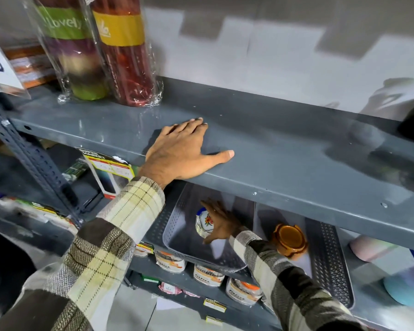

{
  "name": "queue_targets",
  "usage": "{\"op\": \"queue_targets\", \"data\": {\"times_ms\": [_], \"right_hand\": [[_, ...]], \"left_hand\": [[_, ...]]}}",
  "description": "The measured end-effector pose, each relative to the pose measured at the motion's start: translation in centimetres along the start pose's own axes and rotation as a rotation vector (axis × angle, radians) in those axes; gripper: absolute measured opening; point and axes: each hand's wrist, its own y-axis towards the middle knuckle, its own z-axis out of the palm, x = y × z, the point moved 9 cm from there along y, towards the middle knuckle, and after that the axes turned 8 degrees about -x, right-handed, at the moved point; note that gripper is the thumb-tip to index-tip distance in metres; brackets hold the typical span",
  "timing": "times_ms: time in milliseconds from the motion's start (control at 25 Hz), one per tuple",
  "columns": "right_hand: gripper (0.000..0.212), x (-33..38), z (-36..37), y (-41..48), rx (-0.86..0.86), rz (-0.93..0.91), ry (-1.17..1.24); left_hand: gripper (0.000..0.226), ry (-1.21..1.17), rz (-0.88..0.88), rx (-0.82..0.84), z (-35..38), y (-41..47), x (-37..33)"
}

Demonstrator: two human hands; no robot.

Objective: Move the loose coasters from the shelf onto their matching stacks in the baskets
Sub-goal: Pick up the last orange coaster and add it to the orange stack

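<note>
Here the right hand rests spread on the floral coaster stack in the left basket; a push could topple it; the left hand lies flat and empty on the shelf.

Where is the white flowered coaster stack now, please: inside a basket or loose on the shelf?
Inside: the white flowered stack sits in the left grey basket, with the right hand on it.
</note>
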Motion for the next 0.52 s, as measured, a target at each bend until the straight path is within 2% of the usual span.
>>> {"op": "queue_targets", "data": {"times_ms": [120,520], "right_hand": [[0.138,-0.33,1.01,0.36,0.036,0.010,0.007],[0.115,-0.96,1.02,0.96,-0.038,-0.035,0.105]], "left_hand": [[0.108,-0.002,-0.001,-0.013,0.00,0.09,0.09],[0.106,-0.002,0.004,-0.045,0.02,0.17,0.10]]}}
